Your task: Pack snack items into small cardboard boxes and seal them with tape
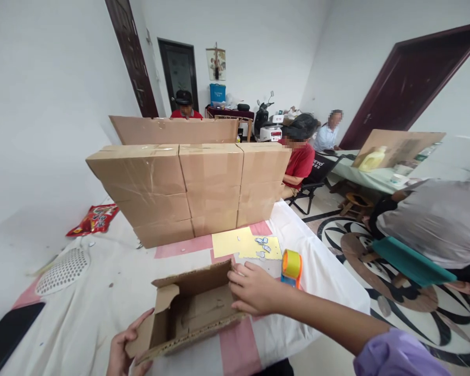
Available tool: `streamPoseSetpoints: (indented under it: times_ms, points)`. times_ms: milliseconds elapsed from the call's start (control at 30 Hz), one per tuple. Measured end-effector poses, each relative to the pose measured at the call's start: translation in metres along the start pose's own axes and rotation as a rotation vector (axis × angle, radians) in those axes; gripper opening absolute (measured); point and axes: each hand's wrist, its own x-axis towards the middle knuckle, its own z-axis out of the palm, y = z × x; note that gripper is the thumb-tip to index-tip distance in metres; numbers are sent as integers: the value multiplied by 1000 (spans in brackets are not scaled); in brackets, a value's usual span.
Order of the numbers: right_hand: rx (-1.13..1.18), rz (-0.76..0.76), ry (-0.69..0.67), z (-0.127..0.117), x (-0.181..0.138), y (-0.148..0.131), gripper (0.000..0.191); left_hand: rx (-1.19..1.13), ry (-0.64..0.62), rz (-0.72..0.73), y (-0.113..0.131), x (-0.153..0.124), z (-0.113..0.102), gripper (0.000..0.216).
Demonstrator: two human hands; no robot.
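An open cardboard box (pixel 198 332) lies on the cloth before me, with its hollow inside facing up. At its near left end, my left hand (pixel 119 349) grips a cardboard flap between thumb and fingers. My right hand (pixel 254 288) is closed around the box's right end, its fingertips over the edge. Just beyond the right hand stands a tape dispenser (pixel 292 269) in orange and blue with a yellow roll. Behind the box, a yellow sheet (pixel 227 243) carries several small cut-out pieces (pixel 263 242).
Stacked cardboard boxes (pixel 211 188) form a wall across the table's far side. At left are a red snack bag (pixel 97 219), a white perforated piece (pixel 65 270) and a black phone-like slab (pixel 10 331). Several other people sit around, one close at right in a grey top (pixel 434 224).
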Motion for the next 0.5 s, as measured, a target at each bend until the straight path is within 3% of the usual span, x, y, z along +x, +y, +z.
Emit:
streamPoseSetpoints:
  times_ms: [100, 200, 300, 400, 500]
  points:
    - [46, 156, 66, 13, -12, -1, 41, 28, 60, 57, 7, 2, -6, 33]
    - [89, 261, 245, 29, -27, -9, 36, 224, 22, 183, 31, 7, -16, 37]
    - [171, 337, 333, 41, -36, -17, 38, 484, -170, 291, 63, 18, -32, 47]
    - [261, 398, 275, 45, -35, -19, 43, 720, -372, 341, 90, 35, -46, 48]
    - [285, 406, 224, 43, -31, -18, 44, 839, -483, 389, 108, 51, -52, 55]
